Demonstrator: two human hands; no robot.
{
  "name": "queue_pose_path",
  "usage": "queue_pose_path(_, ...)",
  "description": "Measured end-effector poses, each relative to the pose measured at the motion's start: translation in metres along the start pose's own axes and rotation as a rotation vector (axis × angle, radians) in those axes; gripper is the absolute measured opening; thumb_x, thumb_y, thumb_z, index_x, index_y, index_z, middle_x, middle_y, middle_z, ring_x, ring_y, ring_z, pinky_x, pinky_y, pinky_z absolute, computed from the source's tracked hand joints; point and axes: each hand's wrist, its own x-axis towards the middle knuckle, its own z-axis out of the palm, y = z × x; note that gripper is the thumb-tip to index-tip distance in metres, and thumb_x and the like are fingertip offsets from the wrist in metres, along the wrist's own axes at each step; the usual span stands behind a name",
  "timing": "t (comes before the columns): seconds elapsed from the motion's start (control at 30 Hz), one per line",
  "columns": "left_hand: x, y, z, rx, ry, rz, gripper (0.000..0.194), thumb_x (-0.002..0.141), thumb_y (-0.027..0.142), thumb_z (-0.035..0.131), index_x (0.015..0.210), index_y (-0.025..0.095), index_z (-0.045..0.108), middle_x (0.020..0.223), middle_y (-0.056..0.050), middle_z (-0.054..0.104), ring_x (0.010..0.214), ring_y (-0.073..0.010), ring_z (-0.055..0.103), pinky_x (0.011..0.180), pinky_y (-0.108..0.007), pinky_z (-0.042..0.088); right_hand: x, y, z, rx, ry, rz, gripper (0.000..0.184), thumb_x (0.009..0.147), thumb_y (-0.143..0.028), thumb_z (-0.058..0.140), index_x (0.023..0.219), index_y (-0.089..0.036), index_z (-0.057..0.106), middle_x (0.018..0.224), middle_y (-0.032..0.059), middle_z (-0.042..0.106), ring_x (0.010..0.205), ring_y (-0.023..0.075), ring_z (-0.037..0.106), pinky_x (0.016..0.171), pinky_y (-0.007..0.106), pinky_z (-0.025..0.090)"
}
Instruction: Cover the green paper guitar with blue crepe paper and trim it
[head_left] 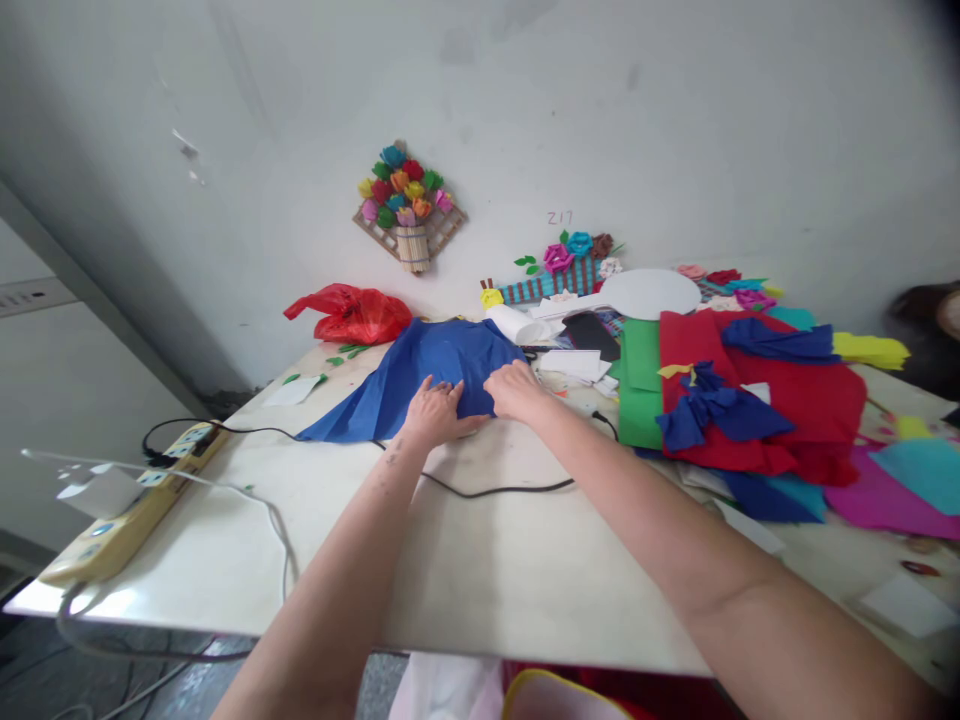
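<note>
A sheet of blue crepe paper (420, 375) lies on the white table (480, 560), fanned out toward the left. My left hand (431, 412) presses on its near edge with the fingers lying flat on the paper. My right hand (516, 388) rests beside it on the same edge, fingers curled down and pinching the blue paper. Both hands touch the sheet and sit close together.
A black cable (495, 490) runs across the table under my arms. A yellow power strip (127, 510) lies at the left edge. A red plastic bag (351, 314) sits behind. Red, green and blue paper sheets (750, 400) pile up at the right. Paper flower crafts (409, 205) hang on the wall.
</note>
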Motion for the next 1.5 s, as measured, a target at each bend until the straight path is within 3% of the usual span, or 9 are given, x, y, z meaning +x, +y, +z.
queue_pose_path(0.13,0.009,-0.002,-0.012,0.021,-0.058,-0.006,0.068,0.081,0.066,0.038,0.126,0.018,0.054,0.109,-0.013,0.067,0.111,-0.025,0.057,0.103,-0.036,0.031,-0.004,0.006,-0.005,-0.034,-0.132,0.02,0.04,0.071,-0.013,0.06,0.109,-0.018,0.069,0.105,0.0138,0.067,0.106,0.0288,0.055,0.096,0.042,0.027)
queue_pose_path(0.27,0.016,0.0,-0.017,0.059,-0.074,-0.104,0.052,0.093,0.048,0.024,0.122,0.022,0.058,0.095,-0.012,0.07,0.097,-0.0258,0.064,0.079,-0.034,0.045,-0.007,0.009,-0.006,-0.081,-0.057,-0.076,0.033,0.071,-0.014,0.06,0.102,-0.016,0.072,0.107,0.0149,0.065,0.112,0.0306,0.047,0.101,0.044,0.021)
queue_pose_path(0.47,0.02,0.004,-0.007,0.078,-0.059,-0.169,0.047,0.093,0.031,0.027,0.134,0.022,0.048,0.097,-0.013,0.069,0.094,-0.0257,0.065,0.075,-0.034,0.047,-0.007,0.012,0.001,-0.109,-0.009,-0.129,0.026,0.074,-0.015,0.057,0.093,-0.015,0.075,0.099,0.0152,0.066,0.107,0.0292,0.048,0.1,0.044,0.022)
queue_pose_path(0.83,0.012,0.008,0.002,-0.054,0.002,-0.263,0.049,0.088,0.038,0.042,0.134,0.019,0.048,0.101,-0.015,0.068,0.097,-0.0286,0.063,0.08,-0.037,0.047,-0.004,0.012,0.005,-0.161,-0.091,-0.142,0.03,0.069,-0.015,0.061,0.094,-0.019,0.074,0.097,0.0121,0.067,0.109,0.0315,0.047,0.108,0.052,0.006)
queue_pose_path(0.97,0.011,0.006,0.006,-0.124,0.023,-0.297,0.051,0.087,0.039,0.044,0.135,0.021,0.046,0.107,-0.013,0.067,0.102,-0.0275,0.062,0.084,-0.037,0.047,-0.003,0.014,0.005,-0.124,-0.046,-0.111,0.025,0.074,-0.011,0.055,0.088,-0.016,0.076,0.09,0.0139,0.069,0.105,0.03,0.049,0.106,0.048,0.012)
queue_pose_path(1.1,0.01,0.005,0.009,-0.19,0.11,-0.247,0.046,0.085,0.034,0.047,0.13,0.029,0.052,0.126,-0.005,0.059,0.113,-0.0228,0.056,0.092,-0.032,0.045,-0.002,0.02,0.007,-0.075,0.086,-0.102,0.03,0.08,-0.011,0.047,0.093,-0.013,0.075,0.1,0.0164,0.066,0.105,0.0294,0.049,0.099,0.044,0.022)
queue_pose_path(1.27,0.011,0.005,0.011,-0.143,0.074,-0.263,0.041,0.087,0.035,0.045,0.124,0.027,0.058,0.11,-0.007,0.068,0.111,-0.0231,0.057,0.09,-0.033,0.046,0.0,0.024,0.011,-0.032,0.112,-0.017,0.036,0.085,-0.011,0.039,0.101,-0.015,0.072,0.109,0.0148,0.063,0.095,0.0252,0.056,0.089,0.039,0.032)
queue_pose_path(1.4,0.013,0.005,0.014,-0.161,0.16,-0.187,0.042,0.091,0.044,0.037,0.111,0.023,0.067,0.113,-0.005,0.067,0.124,-0.0196,0.047,0.101,-0.029,0.037,0.002,0.025,0.017,0.027,0.172,0.077,0.036,0.088,-0.015,0.038,0.107,-0.018,0.069,0.107,0.0119,0.065,0.09,0.0232,0.061,0.075,0.033,0.04)
queue_pose_path(1.5,0.014,0.004,0.015,-0.157,0.148,-0.126,0.049,0.088,0.053,0.039,0.109,0.019,0.068,0.114,-0.008,0.066,0.124,-0.0217,0.047,0.105,-0.032,0.033,0.004,0.027,0.02,0.073,0.239,0.095,0.035,0.088,-0.015,0.038,0.106,-0.018,0.068,0.105,0.0101,0.067,0.092,0.0223,0.062,0.074,0.03,0.041)
